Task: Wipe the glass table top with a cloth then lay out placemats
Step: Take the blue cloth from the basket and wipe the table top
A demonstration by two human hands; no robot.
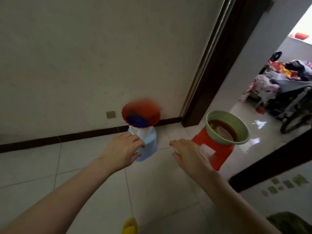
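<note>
**Still no cloth or table anywhere in this shot**

So we're looking down at a tiled floor (pixel 94 168) by a wall, and neither the glass table top, the cloth, nor any placemats are showing up in view. Whatever we're after for the task is lying somewhere outside this picture.

Both arms are stretching forward. Our left hand (pixel 124 147) is reaching at a light blue stool (pixel 149 146) with fingers half curled, right up against it, though we can't tell if it's actually gripping or just touching. On top of that stool there's a white tub (pixel 140 132) carrying a red basket (pixel 141 114) with something blue inside, all quite blurry, so we're guessing a bit on what it is.

Our right hand (pixel 189 152) is spreading flat and open, holding nothing, hovering between the blue stool and a red stool (pixel 217 152) bearing a green basin (pixel 228 127) of brownish liquid.

The left hand is clearly nearer the blue stack, which is standing upright straight ahead of it.
</note>
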